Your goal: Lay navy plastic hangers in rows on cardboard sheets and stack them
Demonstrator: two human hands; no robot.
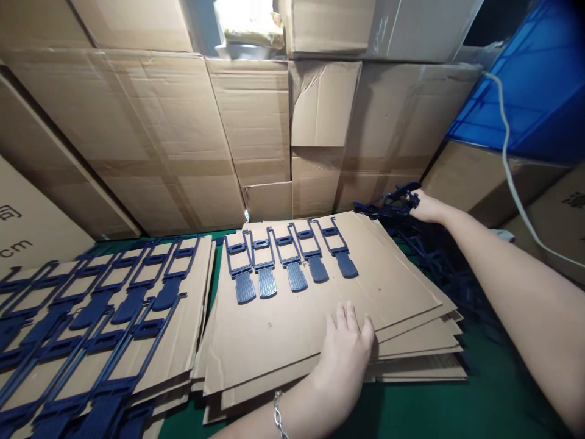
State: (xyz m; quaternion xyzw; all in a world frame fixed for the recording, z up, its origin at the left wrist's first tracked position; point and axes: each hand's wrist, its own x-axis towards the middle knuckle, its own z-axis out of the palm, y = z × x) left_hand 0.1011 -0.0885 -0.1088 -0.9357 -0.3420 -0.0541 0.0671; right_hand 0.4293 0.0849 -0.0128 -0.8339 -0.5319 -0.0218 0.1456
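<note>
The left grip (pixel 348 346) rests on cardboard sheets (pixel 269 350); the right grip (pixel 425 207) holds dark-blue frames (pixel 404 190).

Five navy frames (pixel 298 278) on cardboard (pixel 283 344)

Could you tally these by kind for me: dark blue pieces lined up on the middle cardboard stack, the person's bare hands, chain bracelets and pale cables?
Dark blue pieces on the middle cardboard stack: 5
Bare hands: 2 (left hand, right hand)
Chain bracelet: 1
Pale cable: 1
Total: 9
</note>
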